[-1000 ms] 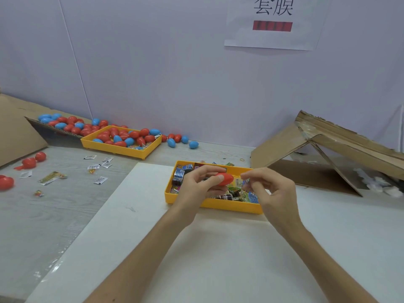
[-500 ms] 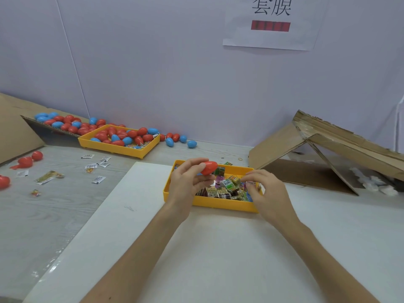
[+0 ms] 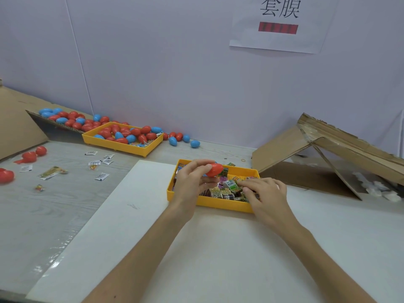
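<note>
Looked down on a grey worktop [image 3: 43,215] filling the lower left of the frame, overlaid from centre to lower right by a white board [image 3: 218,259]. Noted a collapsed cardboard box [image 3: 328,154] at the right edge. Noted at upper left a far yellow tray [image 3: 122,147] heaped with red and blue eggs [image 3: 122,134], with more spilled along the wall beside it. Found a near yellow tray [image 3: 223,204] at the centre, on the board's far edge, packed with small printed packets [image 3: 227,186]. Pinched a red egg [image 3: 214,169] between thumb and fingertips of the left hand [image 3: 192,182], over that tray's left end and just above the packets. Rested the right hand [image 3: 266,195] at the tray's right end, fingers bent down among the packets; could not tell whether pinching one. Saw loose sachets [image 3: 100,176] scattered on the bare worktop at left.
</note>
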`<state>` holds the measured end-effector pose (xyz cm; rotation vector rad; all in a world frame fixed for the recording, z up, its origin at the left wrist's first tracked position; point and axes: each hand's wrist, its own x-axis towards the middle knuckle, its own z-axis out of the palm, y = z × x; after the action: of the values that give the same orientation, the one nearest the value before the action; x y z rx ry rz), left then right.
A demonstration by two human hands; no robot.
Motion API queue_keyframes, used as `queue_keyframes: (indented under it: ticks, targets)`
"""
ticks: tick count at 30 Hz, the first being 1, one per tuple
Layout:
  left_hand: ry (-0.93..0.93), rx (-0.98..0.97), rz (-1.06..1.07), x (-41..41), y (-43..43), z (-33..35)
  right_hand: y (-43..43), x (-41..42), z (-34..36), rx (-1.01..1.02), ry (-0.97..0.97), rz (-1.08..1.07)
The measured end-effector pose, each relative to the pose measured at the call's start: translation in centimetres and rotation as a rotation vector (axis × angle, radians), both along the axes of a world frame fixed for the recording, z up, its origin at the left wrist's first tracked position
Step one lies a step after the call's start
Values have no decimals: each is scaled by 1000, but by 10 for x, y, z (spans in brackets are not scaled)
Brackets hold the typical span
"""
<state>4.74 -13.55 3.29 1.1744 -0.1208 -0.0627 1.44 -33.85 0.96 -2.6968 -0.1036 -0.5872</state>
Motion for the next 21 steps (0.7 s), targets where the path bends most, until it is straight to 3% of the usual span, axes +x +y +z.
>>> queue_keyframes:
  ticks: [9,12,16,21]
  targets:
    - [17,32,-20,0,-2,-2,5,4,-1,-50,81,6]
    - [3,60,-38,0,-3,-2,5,0,4,58,-67,74]
    - [-21,95,-67,-2,-3,-2,6,-11,14,323,-402,180]
    - [-48,126,-119,-4,-3,-1,11,-18,20,528,-473,240]
